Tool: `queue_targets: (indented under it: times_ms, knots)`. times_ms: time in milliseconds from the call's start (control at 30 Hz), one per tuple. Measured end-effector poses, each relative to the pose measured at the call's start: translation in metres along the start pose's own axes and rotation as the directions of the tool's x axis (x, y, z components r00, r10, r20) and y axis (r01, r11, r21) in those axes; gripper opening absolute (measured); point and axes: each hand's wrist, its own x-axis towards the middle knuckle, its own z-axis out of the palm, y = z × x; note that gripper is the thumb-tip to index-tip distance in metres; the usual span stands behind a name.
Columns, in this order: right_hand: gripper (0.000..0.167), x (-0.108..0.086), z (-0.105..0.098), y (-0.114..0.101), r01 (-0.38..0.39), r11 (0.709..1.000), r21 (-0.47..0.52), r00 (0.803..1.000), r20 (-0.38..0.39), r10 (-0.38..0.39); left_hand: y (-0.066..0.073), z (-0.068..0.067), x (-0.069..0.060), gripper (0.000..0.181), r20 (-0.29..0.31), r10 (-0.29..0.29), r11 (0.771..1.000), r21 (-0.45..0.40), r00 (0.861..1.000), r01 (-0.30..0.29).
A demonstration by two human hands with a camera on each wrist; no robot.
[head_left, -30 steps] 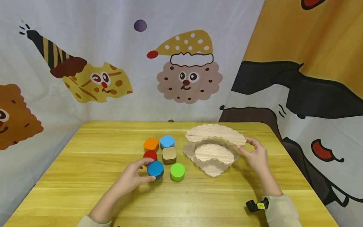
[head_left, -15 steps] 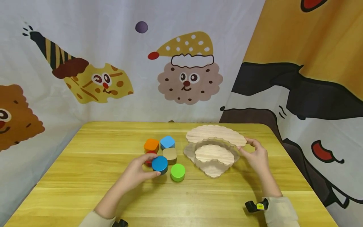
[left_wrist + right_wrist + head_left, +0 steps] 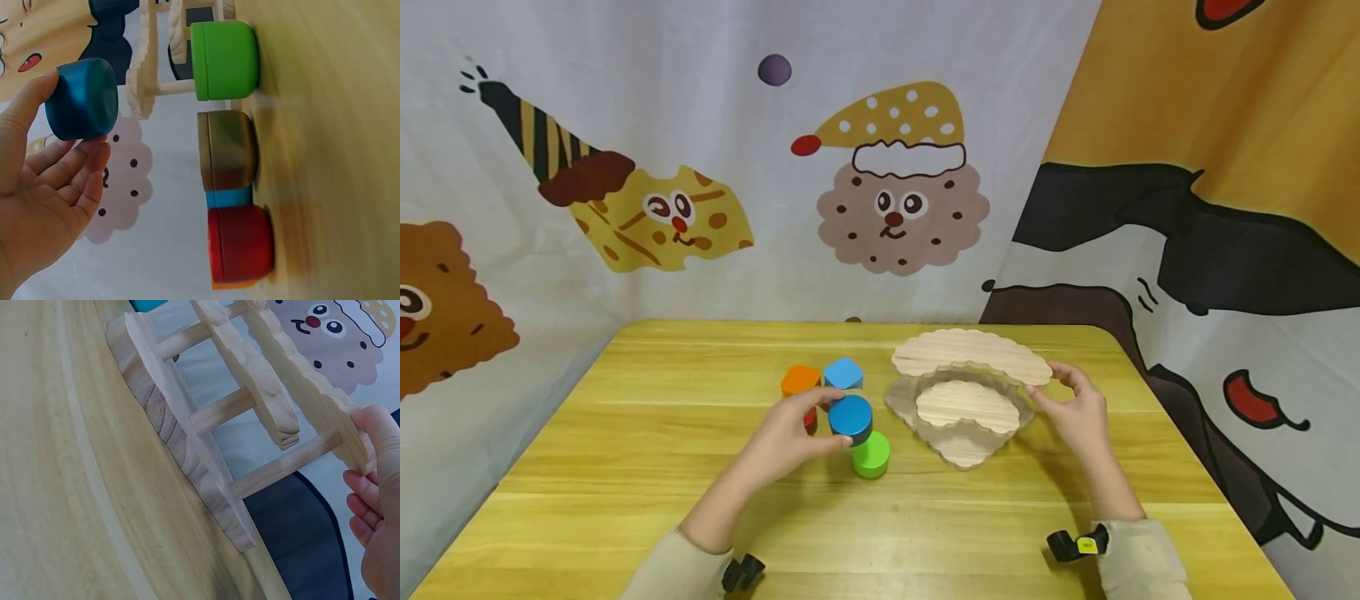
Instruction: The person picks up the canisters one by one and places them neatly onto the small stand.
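Note:
Between thumb and fingers, my left hand [image 3: 790, 433] pinches a round dark blue block [image 3: 851, 419]. In the left wrist view that blue block [image 3: 82, 100] is lifted well off the table. Below it in the head view stands a round green block [image 3: 870, 456]. My right hand [image 3: 1078, 411] pinches the right end of the top tier of a wooden stand [image 3: 970, 354]. The right wrist view shows the stand's scalloped tiers joined by round posts [image 3: 287, 464], with its base [image 3: 181, 437] on the table.
An orange block [image 3: 801, 379] and a light blue block [image 3: 843, 374] stand behind the left hand. A red block [image 3: 240, 244] and a tan block [image 3: 226, 150] show in the left wrist view. A printed curtain [image 3: 700, 108] hangs behind the table [image 3: 925, 533].
My left hand has lifted the dark blue block and carried it right and away from me, now over the tan block's place. The right hand and the wooden stand look unmoved.

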Motion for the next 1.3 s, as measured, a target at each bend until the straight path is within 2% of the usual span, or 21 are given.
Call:
queue_targets:
  times_ms: [233, 467, 700, 1033, 1300]
  knots:
    - [0.054, 0.000, 0.001, 0.001, 0.000, 1.000, 0.016, 1.000, -0.010, 0.000, 0.012, 0.006, 0.013, 0.057, 0.014, 0.027, 0.999, -0.035, 1.000, -0.027]
    - [0.052, 0.000, 0.002, 0.001, 0.009, 0.999, 0.041, 1.000, -0.020, -0.008, 0.023, 0.012, 0.029, 0.052, 0.007, 0.069, 0.997, -0.026, 0.998, -0.068]
    - [0.054, 0.000, 0.002, 0.001, 0.009, 0.999, 0.030, 1.000, -0.019, -0.009, 0.038, 0.017, 0.042, 0.052, 0.017, 0.077, 0.996, -0.035, 0.997, -0.076]
    - [0.054, 0.001, 0.002, 0.001, 0.011, 0.999, 0.031, 1.000, -0.025, -0.010, 0.054, 0.026, 0.061, 0.055, 0.025, 0.161, 0.987, -0.027, 0.987, -0.160]
    - [0.052, 0.001, 0.003, 0.002, 0.016, 0.999, 0.038, 1.000, -0.022, -0.015, 0.071, 0.032, 0.075, 0.056, 0.049, 0.163, 0.984, -0.075, 0.985, -0.159]
